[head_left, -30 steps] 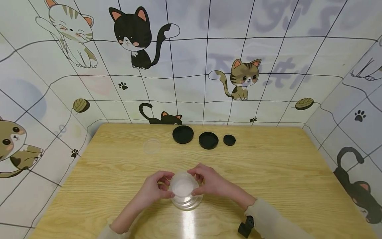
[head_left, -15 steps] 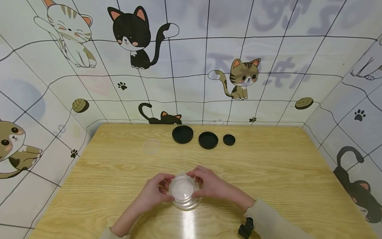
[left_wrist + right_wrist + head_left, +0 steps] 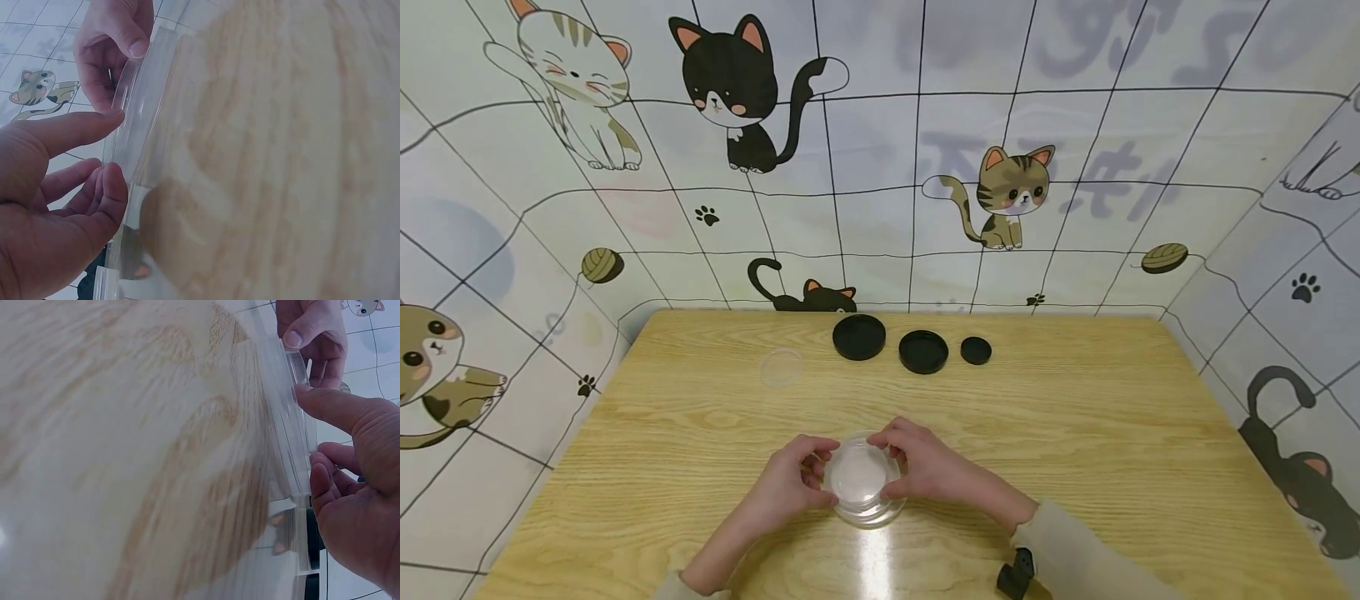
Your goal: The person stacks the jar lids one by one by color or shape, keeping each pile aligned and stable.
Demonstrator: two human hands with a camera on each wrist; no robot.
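Note:
A small stack of clear, round, shallow dishes stands on the wooden table near its front. The top clear dish (image 3: 859,477) is narrower than the lower dish (image 3: 874,524) under it. My left hand (image 3: 790,477) holds the top dish's left side between thumb and fingers. On the opposite side my right hand (image 3: 931,460) grips it the same way, thumb toward the front. Seen edge-on in the left wrist view, the stacked dishes (image 3: 159,81) lie flat on one another, fingertips right at the upper rim. The right wrist view shows the same upper dish (image 3: 299,370) between both thumbs.
Toward the back of the table (image 3: 1075,400) lie a large black round dish (image 3: 859,337), a medium black dish (image 3: 923,352) and a small black disc (image 3: 976,351). A faint clear disc (image 3: 781,367) lies to their left. A cat-printed wall covering (image 3: 880,217) encloses the back and sides.
Both hands have lowered the top dish slightly toward the front, onto the stack. In the last half second the hands have barely moved.

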